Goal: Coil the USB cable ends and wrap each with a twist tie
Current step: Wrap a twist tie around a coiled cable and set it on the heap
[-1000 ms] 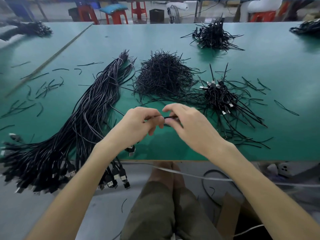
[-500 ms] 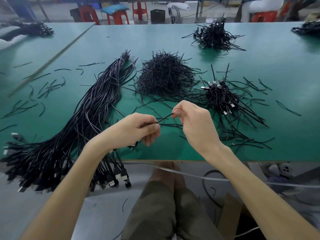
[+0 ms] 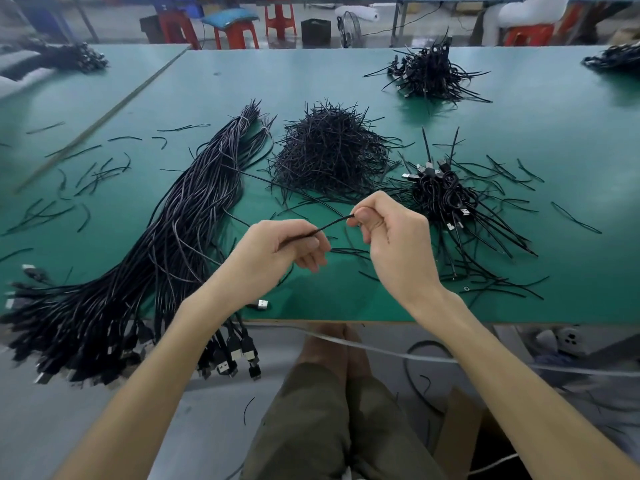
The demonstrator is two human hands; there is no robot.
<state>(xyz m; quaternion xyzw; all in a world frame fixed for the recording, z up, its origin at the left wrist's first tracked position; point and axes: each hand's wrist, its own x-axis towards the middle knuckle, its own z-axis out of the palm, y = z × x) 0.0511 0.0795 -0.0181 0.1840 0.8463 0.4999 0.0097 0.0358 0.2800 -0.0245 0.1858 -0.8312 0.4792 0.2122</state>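
Note:
A black USB cable (image 3: pixel 329 226) runs taut between my two hands above the near edge of the green table (image 3: pixel 346 81). My left hand (image 3: pixel 277 252) grips one part of it in curled fingers. My right hand (image 3: pixel 391 237) pinches the other part between thumb and forefinger, slightly higher and farther. The cable's silver plug (image 3: pixel 263 304) hangs below my left wrist. A mound of black twist ties (image 3: pixel 329 150) lies just beyond my hands. A long bundle of loose cables (image 3: pixel 166 237) stretches along the left. Coiled, tied cables (image 3: pixel 446 199) are piled to the right.
Loose twist ties (image 3: pixel 86 178) are scattered on the left and right of the table. Another heap of tied cables (image 3: pixel 429 72) sits at the far right centre. Red stools (image 3: pixel 235 32) stand behind the table. My knees and a cardboard box (image 3: pixel 460 431) are below the table edge.
My hands have drawn apart, stretching the cable between them. The right hand has risen and moved away from me; the left has dropped slightly leftward.

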